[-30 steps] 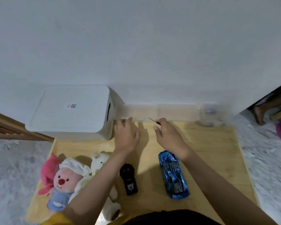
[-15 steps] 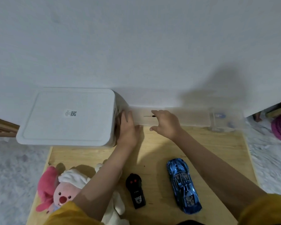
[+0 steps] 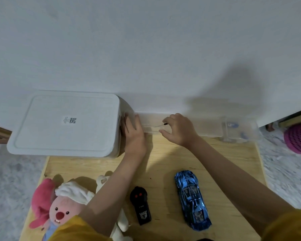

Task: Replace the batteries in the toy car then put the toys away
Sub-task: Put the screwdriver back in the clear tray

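Note:
A shiny blue toy car (image 3: 192,199) lies on the wooden board (image 3: 224,162), with a black remote control (image 3: 141,206) to its left. At the far edge, a long clear plastic box (image 3: 208,127) runs along the wall. My left hand (image 3: 134,134) rests flat on the box's left end, fingers straight, beside the white lidded bin (image 3: 66,124). My right hand (image 3: 179,129) hovers over the box and pinches a thin, dark-handled screwdriver (image 3: 161,125), tip pointing left.
A pink plush (image 3: 59,206) and a white plush (image 3: 102,181) lie at the board's near left, partly under my left arm. A small clear container (image 3: 236,129) with blue items sits at the box's right end. A pink basket (image 3: 299,140) stands on the floor, right.
Both hands have reached further forward to the clear box. The left hand now lies on its left end, and the right hand has brought the screwdriver over the box.

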{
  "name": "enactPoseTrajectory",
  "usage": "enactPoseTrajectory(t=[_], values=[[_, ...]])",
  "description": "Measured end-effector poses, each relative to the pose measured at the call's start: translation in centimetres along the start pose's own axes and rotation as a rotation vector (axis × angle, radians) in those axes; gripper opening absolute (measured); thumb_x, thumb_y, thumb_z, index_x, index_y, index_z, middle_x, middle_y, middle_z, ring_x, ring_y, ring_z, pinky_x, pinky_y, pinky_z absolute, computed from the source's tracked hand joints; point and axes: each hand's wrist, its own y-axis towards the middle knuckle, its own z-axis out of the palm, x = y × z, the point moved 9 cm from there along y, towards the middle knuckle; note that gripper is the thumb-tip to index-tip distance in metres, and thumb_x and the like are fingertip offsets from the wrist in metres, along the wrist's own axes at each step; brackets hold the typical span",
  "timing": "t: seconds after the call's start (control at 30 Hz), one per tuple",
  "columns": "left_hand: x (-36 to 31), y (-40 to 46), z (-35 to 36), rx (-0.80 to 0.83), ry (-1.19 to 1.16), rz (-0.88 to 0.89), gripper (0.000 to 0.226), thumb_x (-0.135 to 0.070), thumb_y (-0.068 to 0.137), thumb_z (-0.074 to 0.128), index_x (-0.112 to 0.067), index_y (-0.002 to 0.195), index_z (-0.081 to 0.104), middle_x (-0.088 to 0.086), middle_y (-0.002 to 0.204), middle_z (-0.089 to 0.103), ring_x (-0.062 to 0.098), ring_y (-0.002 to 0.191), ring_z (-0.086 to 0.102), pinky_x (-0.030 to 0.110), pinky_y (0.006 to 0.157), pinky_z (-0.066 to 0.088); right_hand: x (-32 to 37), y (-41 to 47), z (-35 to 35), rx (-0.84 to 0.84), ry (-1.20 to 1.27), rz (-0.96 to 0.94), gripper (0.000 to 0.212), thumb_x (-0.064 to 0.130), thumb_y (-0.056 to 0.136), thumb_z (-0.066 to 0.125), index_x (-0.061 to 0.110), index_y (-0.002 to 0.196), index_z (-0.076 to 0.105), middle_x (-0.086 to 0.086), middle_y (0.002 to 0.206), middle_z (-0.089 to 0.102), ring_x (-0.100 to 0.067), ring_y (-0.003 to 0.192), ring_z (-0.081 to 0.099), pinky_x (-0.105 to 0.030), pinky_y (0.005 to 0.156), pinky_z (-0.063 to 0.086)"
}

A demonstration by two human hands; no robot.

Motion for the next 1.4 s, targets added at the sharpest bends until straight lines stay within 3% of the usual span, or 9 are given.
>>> enactPoseTrajectory(t=[0.1,0.27,0.57,0.63,0.73,0.9,1.07,1.23,1.4], values=[[-0.5,-0.3,-0.5,-0.037,-0.043,0.032,0.082,0.008,0.084,0.052,-0.009,0.151,0.008,0.027,0.152,0.002,0.043,0.138,0.009,0.043,0.106,0.033,-0.6,0.1,-1.4,-0.082,0.013,0.051,0.036,0.043,0.08,0.069,0.013,0.099,0.068,-0.002,0.087,0.067,-0.022,0.088,0.06,-0.03,0.067,0.042],[-0.7,-0.3,-1.3,-0.047,-0.183,0.139,0.087,-0.017,0.083,0.074,-0.006,0.148,0.017,0.024,0.151,0.006,0.03,0.14,0.004,0.042,0.112,0.015,-1.3,0.4,-2.8,-0.177,0.075,0.097,0.04,0.046,0.075,0.074,0.011,0.094,0.067,-0.003,0.087,0.067,-0.022,0.086,0.061,-0.026,0.067,0.04],[-0.2,0.0,-1.6,-0.051,-0.284,0.217,0.084,0.006,0.084,0.064,-0.01,0.151,0.016,0.008,0.158,-0.002,0.025,0.148,-0.001,0.049,0.118,0.02,-1.2,-0.8,-3.2,-0.324,0.2,0.146,0.045,0.04,0.078,0.073,0.008,0.106,0.059,-0.003,0.099,0.064,-0.014,0.088,0.057,-0.026,0.071,0.047],[-0.4,0.2,-1.5,-0.047,-0.281,0.238,0.087,0.006,0.083,0.064,-0.01,0.152,0.012,0.005,0.159,-0.007,0.021,0.147,-0.009,0.043,0.12,0.013,0.3,-1.9,-3.0,-0.37,0.251,0.068,0.036,0.033,0.088,0.06,0.002,0.106,0.054,-0.007,0.095,0.059,-0.008,0.081,0.047,-0.02,0.065,0.04],[-0.5,0.7,-1.5,-0.045,-0.27,0.243,0.094,0.007,0.081,0.066,-0.011,0.152,0.007,0.0,0.157,-0.014,0.015,0.145,-0.016,0.035,0.119,0.005,1.7,-2.5,-0.5,-0.247,0.278,-0.019,0.022,0.016,0.095,0.042,0.0,0.104,0.054,-0.01,0.091,0.054,-0.013,0.077,0.046,-0.031,0.064,0.045],[-0.6,0.9,-1.4,-0.047,-0.287,0.266,0.097,0.008,0.078,0.068,-0.009,0.15,0.006,0.009,0.157,-0.01,0.018,0.144,-0.015,0.015,0.115,-0.008,1.5,-1.3,2.6,-0.187,0.102,0.008,0.017,0.01,0.09,0.054,0.002,0.095,0.069,-0.01,0.083,0.059,-0.032,0.076,0.055,-0.037,0.055,0.049],[-0.5,0.9,-1.4,-0.067,-0.289,0.265,0.094,0.005,0.08,0.068,-0.007,0.15,0.008,0.008,0.157,-0.009,0.02,0.145,-0.014,0.033,0.117,0.003,1.5,-1.4,1.7,-0.322,0.113,0.03,0.03,0.024,0.091,0.049,0.003,0.098,0.07,-0.009,0.086,0.061,-0.029,0.079,0.056,-0.038,0.066,0.051],[-0.1,0.9,-1.2,-0.086,-0.304,0.281,0.087,-0.004,0.084,0.068,-0.006,0.151,0.012,0.012,0.158,-0.006,0.031,0.147,-0.006,0.05,0.118,0.015,1.3,-4.0,-2.6,-0.675,0.119,-0.013,0.014,0.008,0.085,0.064,0.003,0.099,0.066,-0.013,0.089,0.06,-0.023,0.086,0.051,-0.031,0.076,0.045],[0.1,0.7,-1.0,-0.091,-0.28,0.274,0.08,-0.005,0.086,0.067,-0.003,0.149,0.018,0.017,0.157,0.002,0.035,0.146,0.004,0.057,0.114,0.024,1.0,-1.8,-2.3,-0.475,0.073,-0.113,0.027,0.006,0.089,0.056,0.004,0.115,0.063,-0.011,0.113,0.065,-0.029,0.106,0.06,-0.034,0.091,0.049]])
